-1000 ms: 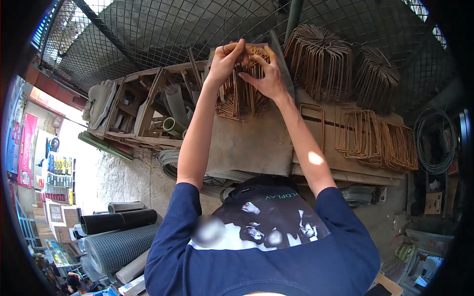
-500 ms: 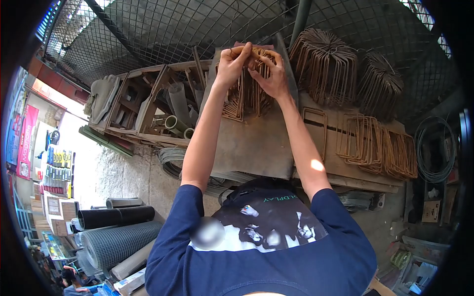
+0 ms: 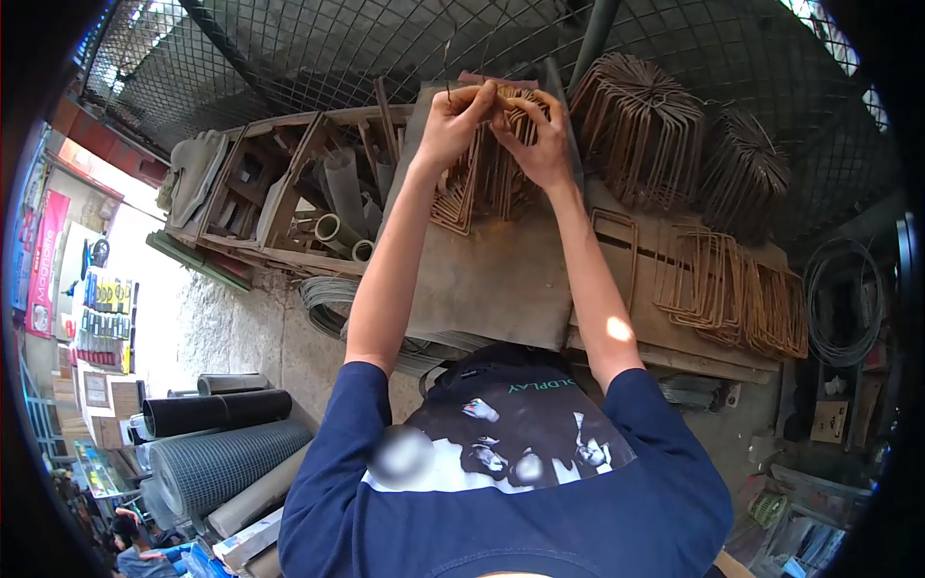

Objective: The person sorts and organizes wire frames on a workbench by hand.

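A bundle of rusty bent-steel stirrups [image 3: 479,188] stands on a grey metal sheet [image 3: 487,279] over a workbench. My left hand [image 3: 450,123] and my right hand [image 3: 541,140] are both raised to the top of the bundle, fingertips meeting there. Each hand pinches the upper bars. A thin wire [image 3: 447,67] sticks up from my left fingers. The top corner of the bundle is hidden behind my fingers.
More stirrup bundles [image 3: 641,120] stand to the right, and flat stirrups [image 3: 732,289] lie on the wooden bench. A wire mesh fence [image 3: 289,58] runs behind. Wooden crates with pipes [image 3: 289,202] sit at the left, mesh rolls [image 3: 217,462] lower left, and a wire coil [image 3: 848,299] at the right.
My hands have drawn closer together at the top of the bundle, so the fingertips now touch. The bundle has stayed in place.
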`<state>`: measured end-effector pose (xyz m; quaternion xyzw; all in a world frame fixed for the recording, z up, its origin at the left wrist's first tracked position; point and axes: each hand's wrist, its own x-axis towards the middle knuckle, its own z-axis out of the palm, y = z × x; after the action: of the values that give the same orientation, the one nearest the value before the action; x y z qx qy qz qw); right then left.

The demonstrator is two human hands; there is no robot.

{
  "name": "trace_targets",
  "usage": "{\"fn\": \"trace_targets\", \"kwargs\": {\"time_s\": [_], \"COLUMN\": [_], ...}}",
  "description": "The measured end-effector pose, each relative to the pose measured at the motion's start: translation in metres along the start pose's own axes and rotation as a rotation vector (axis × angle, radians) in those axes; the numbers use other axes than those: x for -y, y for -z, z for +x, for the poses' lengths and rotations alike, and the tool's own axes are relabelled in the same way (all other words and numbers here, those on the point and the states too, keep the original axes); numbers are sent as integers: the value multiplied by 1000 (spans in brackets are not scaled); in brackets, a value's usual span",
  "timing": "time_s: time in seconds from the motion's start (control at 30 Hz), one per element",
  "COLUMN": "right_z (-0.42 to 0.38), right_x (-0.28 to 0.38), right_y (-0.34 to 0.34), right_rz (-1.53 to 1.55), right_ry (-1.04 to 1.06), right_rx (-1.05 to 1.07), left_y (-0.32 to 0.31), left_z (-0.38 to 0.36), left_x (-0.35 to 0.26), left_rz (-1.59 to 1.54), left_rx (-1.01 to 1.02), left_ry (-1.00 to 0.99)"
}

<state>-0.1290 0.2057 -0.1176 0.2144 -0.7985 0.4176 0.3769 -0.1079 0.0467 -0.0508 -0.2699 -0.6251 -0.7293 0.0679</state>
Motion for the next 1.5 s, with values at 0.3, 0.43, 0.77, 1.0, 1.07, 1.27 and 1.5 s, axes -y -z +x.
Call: {"fn": "trace_targets", "kwargs": {"time_s": [0.3,0.43,0.77,1.0,1.07,1.27,1.5], "right_z": [3,18,66,81,82,77,73], "right_x": [44,69,77,110,109,91,139], "right_y": [44,35,42,57,57,66,101], "right_rz": [174,334,1049,1145,1148,1141,1103], "right_ry": [-23,-20,-248,-289,-302,-224,-167], "right_rx": [58,140,196,304,301,330,292], "left_y": [-5,-20,4,-2,1,4,-19], "left_z": [5,1,6,-1,-1,-5,-14], "left_x": [-4,-5,-45,-83,-81,-73,-124], "left_rz": [216,147,-204,-288,-327,-339,-324], "left_rx": [74,-248,-205,-308,-305,-310,-231], "left_ry": [0,-181,-50,32,19,154,57]}}
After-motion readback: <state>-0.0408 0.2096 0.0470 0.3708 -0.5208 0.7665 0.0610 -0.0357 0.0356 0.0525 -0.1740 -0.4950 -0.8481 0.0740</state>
